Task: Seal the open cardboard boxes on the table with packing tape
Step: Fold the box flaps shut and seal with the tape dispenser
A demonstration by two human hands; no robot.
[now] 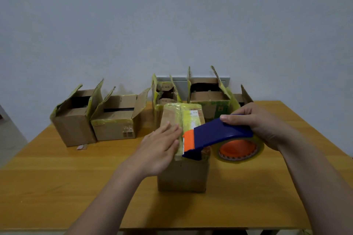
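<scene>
Closed box [182,174] at front centre of desk [57,177], flaps down, yellowish tape [188,120] along top seam. Blue tape dispenser [219,133] rests nose-down on box top near front edge. Right grip [254,120] wraps dispenser handle. Left grip [158,149] lies flat, fingers straight, pressing left flap beside seam. Judgement: hold flaps flush, draw dispenser straight over front edge, rub tape down. Open boxes [116,128] stand in row behind.

The near box [182,173] is matt brown cardboard, its top shiny with yellowish tape. The dispenser [219,133] is smooth blue and orange plastic, carrying a glossy clear tape roll [239,150]. The tabletop [76,187] shows smooth, faintly sheened wood grain.
</scene>
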